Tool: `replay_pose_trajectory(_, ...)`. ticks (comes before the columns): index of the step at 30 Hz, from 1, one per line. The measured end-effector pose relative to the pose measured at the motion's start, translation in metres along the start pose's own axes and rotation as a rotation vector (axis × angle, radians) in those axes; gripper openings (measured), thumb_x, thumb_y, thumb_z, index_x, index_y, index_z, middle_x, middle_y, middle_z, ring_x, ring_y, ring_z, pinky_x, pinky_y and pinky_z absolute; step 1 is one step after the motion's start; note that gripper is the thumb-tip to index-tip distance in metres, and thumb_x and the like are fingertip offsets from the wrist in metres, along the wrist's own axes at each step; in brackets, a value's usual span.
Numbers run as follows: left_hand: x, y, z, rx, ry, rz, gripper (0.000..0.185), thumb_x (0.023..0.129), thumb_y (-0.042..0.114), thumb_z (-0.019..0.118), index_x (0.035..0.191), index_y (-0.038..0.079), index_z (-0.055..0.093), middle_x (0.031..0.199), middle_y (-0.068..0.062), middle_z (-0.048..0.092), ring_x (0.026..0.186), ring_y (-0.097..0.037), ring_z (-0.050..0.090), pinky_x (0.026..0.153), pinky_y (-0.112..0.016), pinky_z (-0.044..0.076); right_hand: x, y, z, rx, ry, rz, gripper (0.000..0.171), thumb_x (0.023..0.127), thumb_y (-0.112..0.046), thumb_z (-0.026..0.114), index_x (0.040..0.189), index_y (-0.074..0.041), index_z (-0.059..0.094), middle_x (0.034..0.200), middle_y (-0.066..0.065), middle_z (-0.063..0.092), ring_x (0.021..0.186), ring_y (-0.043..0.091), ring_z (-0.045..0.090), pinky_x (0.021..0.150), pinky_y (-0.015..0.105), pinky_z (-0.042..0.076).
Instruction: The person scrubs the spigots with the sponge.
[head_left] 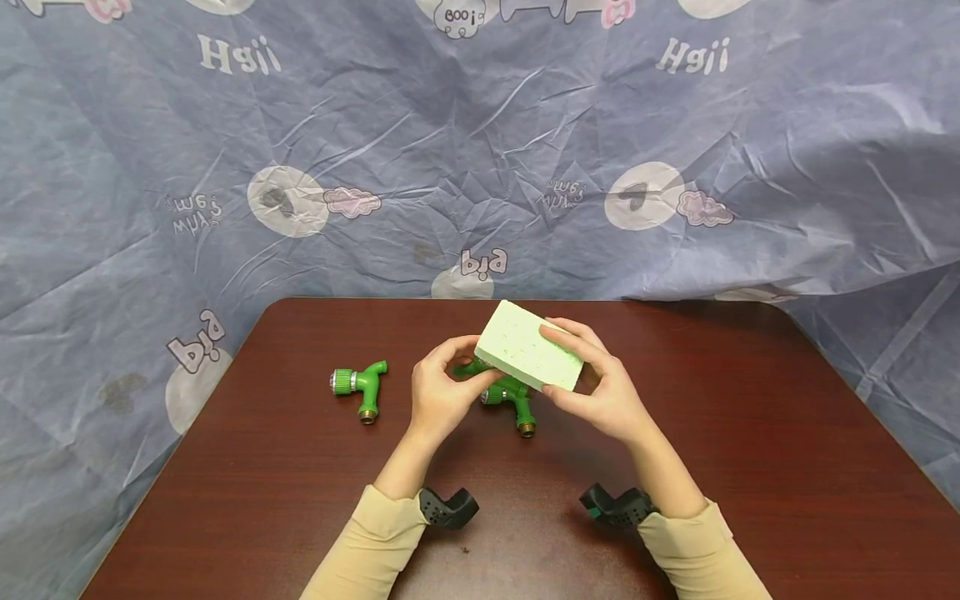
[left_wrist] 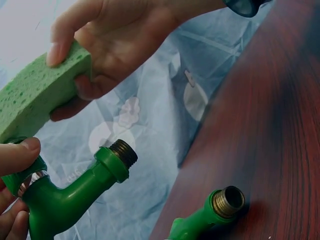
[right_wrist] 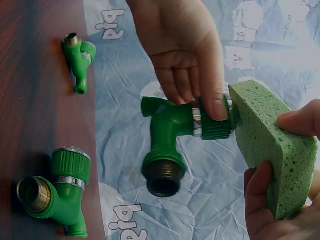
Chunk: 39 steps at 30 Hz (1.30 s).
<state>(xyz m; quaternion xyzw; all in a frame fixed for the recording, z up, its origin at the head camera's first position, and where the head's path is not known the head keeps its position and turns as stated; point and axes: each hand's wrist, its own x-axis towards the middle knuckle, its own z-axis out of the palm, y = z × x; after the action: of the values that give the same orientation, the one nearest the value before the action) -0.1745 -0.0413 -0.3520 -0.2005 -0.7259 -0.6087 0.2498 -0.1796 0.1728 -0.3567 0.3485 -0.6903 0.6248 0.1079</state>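
On the dark red-brown wooden table [head_left: 735,467], toward 9 o'clock of the hands: one green plastic tap fitting with a ribbed silver-banded collar and a brass threaded end [head_left: 362,387], lying alone, well apart from both hands, brass end pointing to 6 o'clock. Next, near table centre: the left hand [head_left: 441,392], fingers and thumb curled round the ribbed collar of a second green plastic tap fitting with a brass threaded mouth [right_wrist: 172,135], held lifted off the table; the right wrist view shows the fingertips [right_wrist: 216,107] pinching that collar, the brass mouth facing down at 6 o'clock. Directly below the hands, on the table: a third green tap fitting with a brass end [head_left: 519,402], partly hidden by the sponge, its brass end at 6 o'clock. At 3 o'clock of the held fitting: a pale green rectangular porous sponge [head_left: 529,346], one end pressed against the collar end of the held fitting, touching it. Furthest right: the right hand [head_left: 603,387], gripping the sponge across its width, thumb on one face and fingers wrapped over the other. Background: a wrinkled blue-grey printed cloth [head_left: 480,150] hung behind and around the table. Both forearms wear cream sleeves [head_left: 375,542] with black wrist mounts [head_left: 448,507].
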Motion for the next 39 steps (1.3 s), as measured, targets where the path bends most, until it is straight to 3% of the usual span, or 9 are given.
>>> replay_pose_trajectory(3,0.000,-0.001,0.001,-0.014,-0.009,0.017,0.038,0.065,-0.001,0.084,0.099,-0.005,0.067,0.091,-0.017,0.068,0.078,-0.031,0.064,0.070,-0.051,0.053,0.000,0.001,0.001,-0.006,0.018,0.015,0.063,0.071,0.021,0.064,0.131,0.010,0.046,0.139,0.020,0.034,0.105,0.023,0.051,0.073,0.022,0.052)
replay_pose_trajectory(8,0.000,-0.001,0.001,-0.021,-0.012,0.010,0.040,0.064,-0.002,0.084,0.100,-0.005,0.067,0.089,-0.016,0.068,0.077,-0.030,0.063,0.068,-0.051,0.051,0.001,0.004,-0.005,-0.016,0.200,0.086,0.062,0.071,0.023,0.063,0.130,0.008,0.049,0.137,0.013,0.039,0.105,0.020,0.049,0.074,0.018,0.051)
replay_pose_trajectory(10,0.000,0.000,0.001,-0.023,-0.011,0.009,0.039,0.064,-0.003,0.083,0.100,-0.006,0.067,0.089,-0.017,0.068,0.078,-0.031,0.062,0.068,-0.052,0.051,0.001,0.004,-0.007,0.001,0.232,0.084,0.062,0.071,0.023,0.063,0.130,0.008,0.049,0.137,0.013,0.039,0.105,0.021,0.048,0.075,0.018,0.050)
replay_pose_trajectory(12,0.000,0.000,0.001,-0.019,-0.013,0.008,0.039,0.064,-0.003,0.083,0.099,-0.006,0.067,0.090,-0.017,0.068,0.078,-0.031,0.062,0.068,-0.052,0.051,0.001,0.003,-0.006,0.021,0.205,0.057,0.062,0.071,0.024,0.062,0.130,0.009,0.049,0.137,0.015,0.038,0.106,0.021,0.048,0.076,0.019,0.050)
replay_pose_trajectory(16,-0.001,0.001,0.001,-0.009,-0.020,0.014,0.038,0.065,-0.004,0.083,0.099,-0.006,0.067,0.090,-0.017,0.068,0.078,-0.032,0.062,0.069,-0.051,0.052,0.001,-0.001,-0.001,0.053,0.062,-0.010,0.063,0.070,0.024,0.062,0.130,0.011,0.047,0.138,0.019,0.036,0.108,0.023,0.048,0.077,0.021,0.050)
replay_pose_trajectory(20,-0.001,0.001,0.001,-0.001,-0.026,0.030,0.038,0.065,-0.005,0.082,0.099,-0.006,0.067,0.091,-0.018,0.068,0.079,-0.031,0.064,0.068,-0.048,0.053,0.000,-0.002,0.002,0.033,-0.036,-0.001,0.063,0.070,0.022,0.065,0.130,0.011,0.046,0.139,0.021,0.035,0.111,0.025,0.047,0.077,0.023,0.050)
replay_pose_trajectory(23,-0.001,-0.005,0.002,-0.009,-0.027,0.043,0.038,0.065,-0.004,0.082,0.100,-0.006,0.067,0.091,-0.017,0.068,0.078,-0.030,0.064,0.068,-0.048,0.053,0.000,-0.002,0.000,-0.004,0.015,0.035,0.062,0.071,0.020,0.065,0.130,0.010,0.048,0.138,0.019,0.036,0.108,0.023,0.049,0.076,0.022,0.051)
replay_pose_trajectory(29,0.000,-0.033,0.005,-0.035,0.003,0.025,0.042,0.064,0.003,0.086,0.102,0.002,0.068,0.091,-0.010,0.069,0.078,-0.024,0.062,0.070,-0.045,0.052,0.000,-0.002,-0.013,0.000,0.196,0.081,0.061,0.071,0.024,0.062,0.129,0.009,0.050,0.135,0.014,0.040,0.103,0.020,0.050,0.074,0.019,0.051)
replay_pose_trajectory(39,0.001,-0.036,0.002,-0.053,0.047,-0.002,0.041,0.065,0.010,0.086,0.102,0.008,0.069,0.092,-0.004,0.069,0.078,-0.018,0.061,0.070,-0.041,0.053,-0.001,-0.002,-0.025,0.008,0.067,0.055,0.061,0.072,0.022,0.061,0.130,0.010,0.047,0.137,0.018,0.037,0.103,0.020,0.051,0.076,0.019,0.051)
